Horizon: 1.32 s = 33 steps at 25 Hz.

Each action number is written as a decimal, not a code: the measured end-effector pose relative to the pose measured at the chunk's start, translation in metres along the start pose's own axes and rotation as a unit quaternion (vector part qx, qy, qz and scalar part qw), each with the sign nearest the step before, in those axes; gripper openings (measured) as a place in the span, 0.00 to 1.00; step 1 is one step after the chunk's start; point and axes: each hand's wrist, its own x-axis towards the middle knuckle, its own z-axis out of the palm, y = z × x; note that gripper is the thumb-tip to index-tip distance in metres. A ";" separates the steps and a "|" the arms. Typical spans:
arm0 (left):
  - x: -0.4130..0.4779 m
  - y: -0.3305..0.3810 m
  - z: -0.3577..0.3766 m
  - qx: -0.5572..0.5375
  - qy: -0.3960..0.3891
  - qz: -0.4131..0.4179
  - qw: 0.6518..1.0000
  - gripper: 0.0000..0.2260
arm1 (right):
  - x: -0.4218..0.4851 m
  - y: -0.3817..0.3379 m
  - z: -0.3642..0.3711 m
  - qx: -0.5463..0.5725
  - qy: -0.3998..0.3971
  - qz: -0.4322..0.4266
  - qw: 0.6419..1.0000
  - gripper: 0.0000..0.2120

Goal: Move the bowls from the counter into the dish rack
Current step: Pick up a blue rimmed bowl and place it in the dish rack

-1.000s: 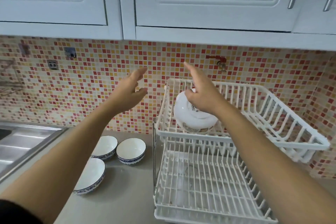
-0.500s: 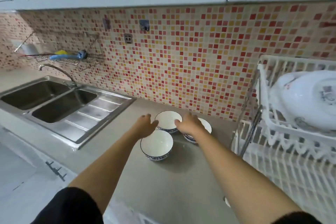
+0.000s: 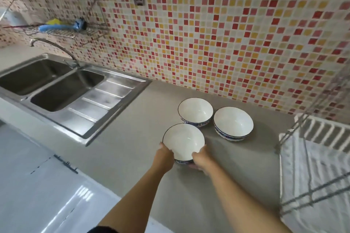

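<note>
Three white bowls with blue-patterned outsides, grouped on a grey counter [image 3: 132, 138] below a red, pink and yellow mosaic wall [image 3: 227, 34]. Nearest bowl [image 3: 183, 141] gripped from both sides: left hand [image 3: 164, 156] curled against its left rim, right hand [image 3: 201, 158] wrapped round its near right rim, fingers tucked under the base. Whether lifted or resting on the counter, cannot tell. Inside of it bare and white, nothing held. Far-left bowl [image 3: 195, 111] and far-right bowl [image 3: 233, 123] upright just beyond, close beside each other, both empty, neither touched. At far right, white dish rack [image 3: 322, 134] cut off by the edge, lower tier showing only its bars. To the left, steel double sink [image 3: 56, 89] with curved tap [image 3: 55, 48], basins holding nothing visible. Above it, wire wall shelf [image 3: 62, 31] carrying a blue brush [image 3: 60, 27] and something yellow, blurred.
</note>
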 end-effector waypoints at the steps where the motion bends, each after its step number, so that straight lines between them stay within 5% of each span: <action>1: 0.001 0.000 0.001 0.006 0.001 -0.003 1.000 0.18 | 0.003 0.002 0.003 0.029 0.005 -0.003 1.000 0.22; 6: -0.008 0.005 -0.026 -0.071 0.029 -0.020 0.997 0.20 | -0.018 -0.020 0.003 0.048 -0.011 -0.035 0.998 0.27; 12: -0.046 0.048 -0.127 -0.135 0.139 0.125 0.973 0.16 | -0.121 -0.097 -0.040 -0.036 -0.033 -0.207 0.977 0.30; 17: -0.128 0.134 -0.192 -0.224 0.260 0.312 0.886 0.11 | -0.236 -0.170 -0.100 -0.044 0.095 -0.399 0.911 0.29; 21: -0.202 0.206 -0.215 -0.287 0.284 0.419 0.813 0.10 | -0.319 -0.205 -0.175 -0.081 0.168 -0.462 0.867 0.31; 30: -0.321 0.350 -0.154 -0.295 0.219 0.550 0.750 0.08 | -0.405 -0.187 -0.372 -0.108 0.243 -0.518 0.813 0.30; 33: -0.346 0.394 -0.134 -0.244 0.118 0.599 0.754 0.24 | -0.417 -0.166 -0.445 -0.208 0.322 -0.575 0.723 0.29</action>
